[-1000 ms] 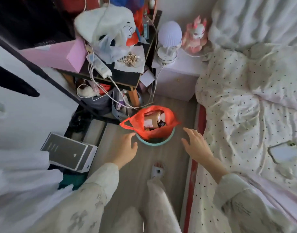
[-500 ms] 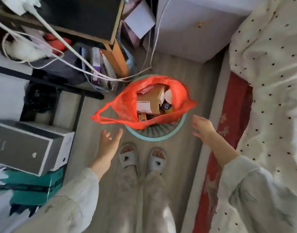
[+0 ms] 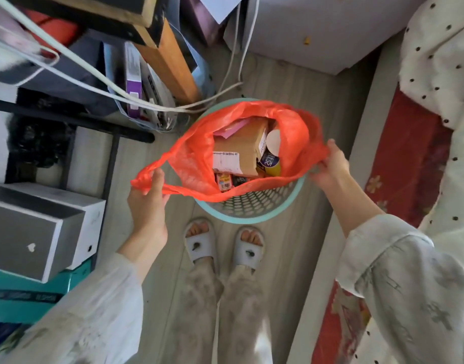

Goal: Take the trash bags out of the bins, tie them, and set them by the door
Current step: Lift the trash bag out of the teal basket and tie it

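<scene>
My left hand (image 3: 146, 198) pinches one handle of the orange trash bag (image 3: 296, 132) and my right hand (image 3: 328, 166) grips the other. The bag sits in the mesh bin (image 3: 251, 208), full of boxes. I judge lifting comes next: straight up, evenly.

Pale patterned pyjama sleeves (image 3: 419, 290), matching trousers (image 3: 220, 311), grey slippers (image 3: 199, 245)

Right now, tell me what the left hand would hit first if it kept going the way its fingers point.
The left hand grips the orange bag handle. Straight on, it likely meets the white cable, then the clutter under the desk; depth is unclear.
</scene>
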### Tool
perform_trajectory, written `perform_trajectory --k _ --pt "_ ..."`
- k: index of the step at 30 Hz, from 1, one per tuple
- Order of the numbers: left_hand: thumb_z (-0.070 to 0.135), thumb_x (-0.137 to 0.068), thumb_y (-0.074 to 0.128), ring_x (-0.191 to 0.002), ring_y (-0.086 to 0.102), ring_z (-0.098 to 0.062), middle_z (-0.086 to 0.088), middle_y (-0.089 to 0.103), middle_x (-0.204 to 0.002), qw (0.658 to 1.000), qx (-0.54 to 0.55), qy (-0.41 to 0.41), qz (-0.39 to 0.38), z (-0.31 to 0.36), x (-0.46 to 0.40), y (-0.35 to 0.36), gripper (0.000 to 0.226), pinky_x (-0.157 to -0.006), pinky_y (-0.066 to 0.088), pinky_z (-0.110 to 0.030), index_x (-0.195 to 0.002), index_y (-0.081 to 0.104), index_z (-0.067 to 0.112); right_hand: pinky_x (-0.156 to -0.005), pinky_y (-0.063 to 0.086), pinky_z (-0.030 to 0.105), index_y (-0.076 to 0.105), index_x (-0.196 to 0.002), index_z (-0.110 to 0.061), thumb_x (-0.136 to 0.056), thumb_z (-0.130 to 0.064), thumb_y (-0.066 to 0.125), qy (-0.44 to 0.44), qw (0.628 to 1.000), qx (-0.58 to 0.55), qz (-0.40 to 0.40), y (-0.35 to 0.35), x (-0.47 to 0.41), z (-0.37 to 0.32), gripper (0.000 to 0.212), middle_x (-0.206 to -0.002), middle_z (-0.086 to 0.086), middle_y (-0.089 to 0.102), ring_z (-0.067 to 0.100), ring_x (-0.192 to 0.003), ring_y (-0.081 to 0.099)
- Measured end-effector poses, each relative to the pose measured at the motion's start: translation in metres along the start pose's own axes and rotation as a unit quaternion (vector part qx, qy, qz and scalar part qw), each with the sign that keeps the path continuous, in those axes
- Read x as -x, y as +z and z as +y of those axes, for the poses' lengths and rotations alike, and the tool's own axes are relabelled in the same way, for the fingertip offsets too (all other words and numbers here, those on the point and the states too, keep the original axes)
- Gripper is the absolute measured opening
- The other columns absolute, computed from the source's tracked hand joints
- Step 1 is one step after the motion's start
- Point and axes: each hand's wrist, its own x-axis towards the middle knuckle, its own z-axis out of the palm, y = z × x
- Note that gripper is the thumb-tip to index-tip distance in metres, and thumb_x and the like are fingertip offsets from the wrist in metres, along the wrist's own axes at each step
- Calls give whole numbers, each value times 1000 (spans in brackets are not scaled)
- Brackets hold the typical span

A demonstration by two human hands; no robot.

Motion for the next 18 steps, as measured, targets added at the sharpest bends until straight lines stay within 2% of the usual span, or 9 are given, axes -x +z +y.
perform_trajectory --k 2,3,5,7,10,13,16,18 --pt "19 -88 56 -80 61 -6 9 67 -73 1000 2 -7 -8 9 5 3 10 -91 49 -34 -81 58 25 -72 54 36 60 -99 -13 -82 -31 66 3 1000 -7 12 4 7 -4 25 -93 6 67 19 -73 63" --pt "17 -88 56 -79 62 -10 8 68 -66 1000 3 -6 -19 13 9 5 12 -88 50 -31 -78 59 24 -68 53 33 60 -86 -14 -83 -25 66 -1 1000 3 15 4 14 -6 13 -87 4 66 17 -69 62" --pt "15 -88 56 -76 62 -12 9 67 -59 999 3 -2 -42 20 18 8 16 -84 51 -29 -73 60 21 -54 46 25 56 -72 -17 -85 -12 61 -13 1000 17 15 4 24 -10 15 -78 2 60 12 -62 56" --pt "12 -87 55 -69 61 -9 9 64 -55 998 7 0 -64 26 27 10 19 -81 50 -27 -70 59 19 -48 39 21 54 -68 -16 -84 -4 55 -25 999 26 21 1 37 -16 21 -70 1 55 10 -57 50" --pt "9 -87 55 -60 59 -5 10 61 -52 996 7 -7 -88 35 41 12 22 -76 51 -25 -67 58 17 -59 39 25 55 -64 -13 -81 -1 50 -42 999 -7 16 -10 61 -33 22 -65 1 53 11 -57 47" --pt "10 -88 54 -67 59 -9 1 60 -67 993 1 -27 -116 45 53 13 16 -79 49 -27 -73 59 14 -61 39 25 57 -62 -15 -79 -9 52 -39 999 17 -26 -20 75 -45 18 -59 -3 57 12 -59 49" --pt "12 -89 53 -78 59 -12 -2 60 -77 986 -30 -47 -157 54 65 13 7 -89 47 -32 -86 59 10 -60 44 25 56 -68 -15 -81 -20 63 -28 996 59 -52 -26 89 -50 16 -67 0 60 12 -59 55" --pt "12 -89 54 -81 61 -11 -2 63 -80 983 -40 -60 -170 61 75 15 9 -92 46 -32 -93 60 8 -52 41 24 53 -64 -12 -80 -14 67 -24 993 114 -29 -30 97 -49 21 -63 4 56 11 -49 51"
